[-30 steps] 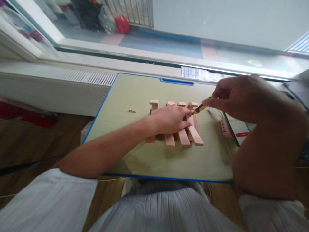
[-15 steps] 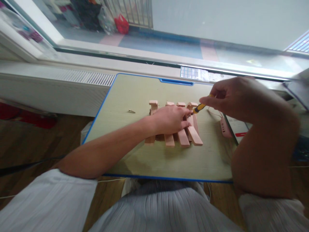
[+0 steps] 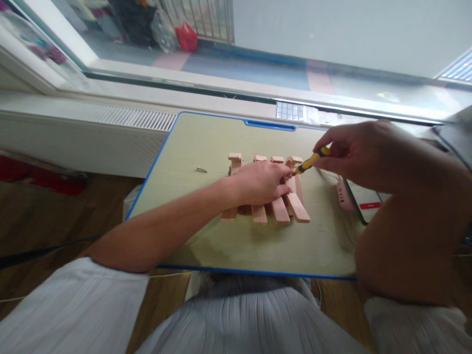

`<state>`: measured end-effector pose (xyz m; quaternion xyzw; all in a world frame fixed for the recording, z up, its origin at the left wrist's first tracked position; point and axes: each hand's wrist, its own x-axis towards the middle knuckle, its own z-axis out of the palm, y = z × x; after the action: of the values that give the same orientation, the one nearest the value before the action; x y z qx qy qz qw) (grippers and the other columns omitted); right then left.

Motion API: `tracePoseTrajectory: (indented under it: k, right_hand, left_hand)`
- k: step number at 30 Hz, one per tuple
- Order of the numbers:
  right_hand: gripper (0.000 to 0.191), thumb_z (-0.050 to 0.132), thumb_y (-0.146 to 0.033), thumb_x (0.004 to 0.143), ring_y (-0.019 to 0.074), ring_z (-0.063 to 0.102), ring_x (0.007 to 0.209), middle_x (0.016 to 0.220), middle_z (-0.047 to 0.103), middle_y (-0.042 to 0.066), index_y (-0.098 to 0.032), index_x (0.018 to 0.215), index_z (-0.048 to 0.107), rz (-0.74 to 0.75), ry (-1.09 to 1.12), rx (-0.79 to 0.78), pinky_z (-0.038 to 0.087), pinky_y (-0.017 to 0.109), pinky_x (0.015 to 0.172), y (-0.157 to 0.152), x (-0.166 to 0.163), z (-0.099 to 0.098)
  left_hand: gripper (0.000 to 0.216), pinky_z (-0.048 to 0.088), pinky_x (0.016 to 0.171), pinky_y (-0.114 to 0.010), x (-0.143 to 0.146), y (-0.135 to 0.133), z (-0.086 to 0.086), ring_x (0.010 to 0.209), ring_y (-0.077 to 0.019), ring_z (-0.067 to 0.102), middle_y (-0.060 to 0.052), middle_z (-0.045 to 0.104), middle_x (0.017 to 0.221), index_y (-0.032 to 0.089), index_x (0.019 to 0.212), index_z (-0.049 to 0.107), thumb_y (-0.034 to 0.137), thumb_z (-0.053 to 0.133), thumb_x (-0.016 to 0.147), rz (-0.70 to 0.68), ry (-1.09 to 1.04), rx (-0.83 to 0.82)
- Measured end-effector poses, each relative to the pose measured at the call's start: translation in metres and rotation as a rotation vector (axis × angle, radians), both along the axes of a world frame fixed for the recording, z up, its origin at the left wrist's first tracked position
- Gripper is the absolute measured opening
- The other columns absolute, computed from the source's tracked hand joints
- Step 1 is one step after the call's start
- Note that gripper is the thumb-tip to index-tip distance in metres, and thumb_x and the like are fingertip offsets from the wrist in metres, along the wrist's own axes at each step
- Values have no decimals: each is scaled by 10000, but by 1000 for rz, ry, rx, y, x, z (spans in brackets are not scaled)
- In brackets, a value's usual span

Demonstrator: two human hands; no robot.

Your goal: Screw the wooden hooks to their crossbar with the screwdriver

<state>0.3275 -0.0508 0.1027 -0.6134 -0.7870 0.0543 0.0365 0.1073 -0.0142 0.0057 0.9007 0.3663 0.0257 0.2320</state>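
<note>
A pale wooden rack of several slats [image 3: 291,204] lies on the small blue-edged table [image 3: 191,147]. My left hand [image 3: 260,182] rests on top of the slats, fingers curled over them and pressing down. My right hand [image 3: 354,150] pinches a yellow and black screwdriver [image 3: 309,161], whose tip points down-left at the rack's right side, just beside my left fingertips. The tip itself is hidden behind those fingers.
A loose screw [image 3: 201,169] lies on the table left of the rack. A pink power strip [image 3: 343,194] and a phone [image 3: 363,199] sit at the table's right edge. A radiator grille [image 3: 129,117] and window sill run behind the table.
My right hand has shifted slightly on the screwdriver handle, fingers turning around it. The left hand and the rack have stayed put.
</note>
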Motion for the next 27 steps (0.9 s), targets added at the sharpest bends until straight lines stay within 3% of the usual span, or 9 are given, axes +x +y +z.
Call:
tracePoseTrajectory:
  k: [11, 18, 23, 27]
  right_hand:
    - [306, 659, -497, 894, 161, 450, 596, 666, 629, 23, -218, 854, 777, -40, -51, -24, 327, 364, 616, 3, 1, -2]
    - [370, 659, -565, 969, 170, 424, 583, 633, 578, 10, -250, 789, 731, -39, -80, -10, 302, 380, 627, 3, -2, -2]
    - [480, 696, -671, 960, 176, 392, 591, 595, 532, 3, -272, 695, 659, -60, -56, 16, 292, 382, 652, 6, -4, -6]
    - [498, 722, -676, 945, 167, 374, 573, 539, 475, -5, -265, 665, 687, -77, -58, 66, 295, 385, 647, 9, -5, -11]
  left_hand:
    - [459, 569, 884, -398, 1, 1, -3, 1102, -310, 782, -111, 819, 1329, 275, 1449, 742, 503, 617, 1072, -13, 12, 27]
    - [473, 571, 900, -392, 1, 1, -1, 1101, -306, 780, -106, 817, 1324, 284, 1477, 725, 506, 616, 1073, -20, 22, 31]
    - [486, 566, 940, -384, 2, 1, 0, 1100, -299, 777, -105, 831, 1255, 275, 1482, 732, 505, 628, 1066, -12, 32, 32]
    - [475, 565, 932, -389, 3, 1, 1, 1076, -296, 774, -105, 835, 1181, 276, 1471, 738, 495, 623, 1066, -7, 27, 10]
